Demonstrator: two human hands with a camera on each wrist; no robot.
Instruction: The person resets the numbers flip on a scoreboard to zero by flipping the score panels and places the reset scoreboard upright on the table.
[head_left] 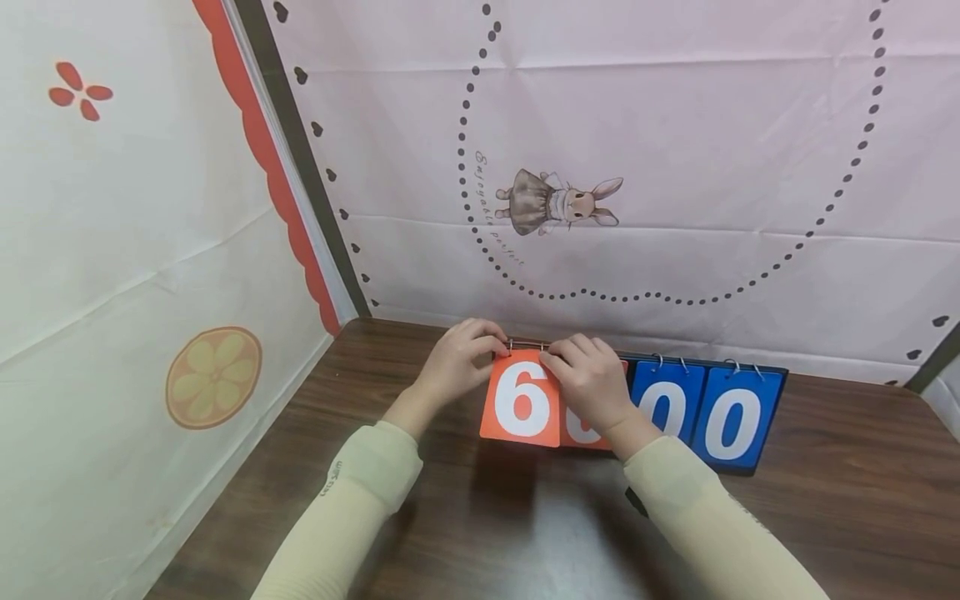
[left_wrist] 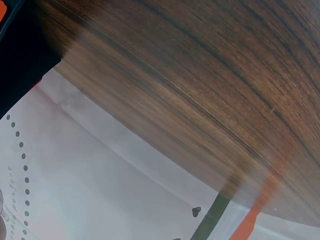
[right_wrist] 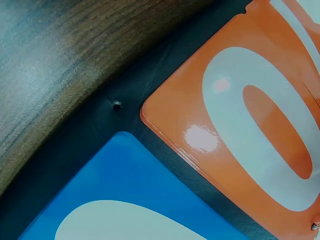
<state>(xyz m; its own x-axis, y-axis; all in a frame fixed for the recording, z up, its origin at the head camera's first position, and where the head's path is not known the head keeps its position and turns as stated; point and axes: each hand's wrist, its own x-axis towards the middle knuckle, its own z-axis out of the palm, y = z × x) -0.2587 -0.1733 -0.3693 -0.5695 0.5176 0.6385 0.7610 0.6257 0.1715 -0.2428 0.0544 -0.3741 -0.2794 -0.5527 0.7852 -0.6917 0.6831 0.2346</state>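
Head view: a person's L hand (head_left: 463, 354) and R hand (head_left: 592, 375) were both at the top edge of a black board (right_wrist: 150, 75), on a brown table (head_left: 525, 542), nr the pale pink cloth (head_left: 675, 167) w/ a rabbit (head_left: 532, 202). L fingers, bent, pinched the upper left corner of the orange 6 card (head_left: 522, 400), just beside a ring; R fingers, also bent, pinched its upper right corner. This card was at the left end of the board, next to the orange 0 card (right_wrist: 260, 125), which the R hand partly hid. Further right were two blue cards (head_left: 738, 417), each w/ a white 0, on metal rings (head_left: 735, 365). In R wrist view, a strip of the board showed btwn orange and blue.
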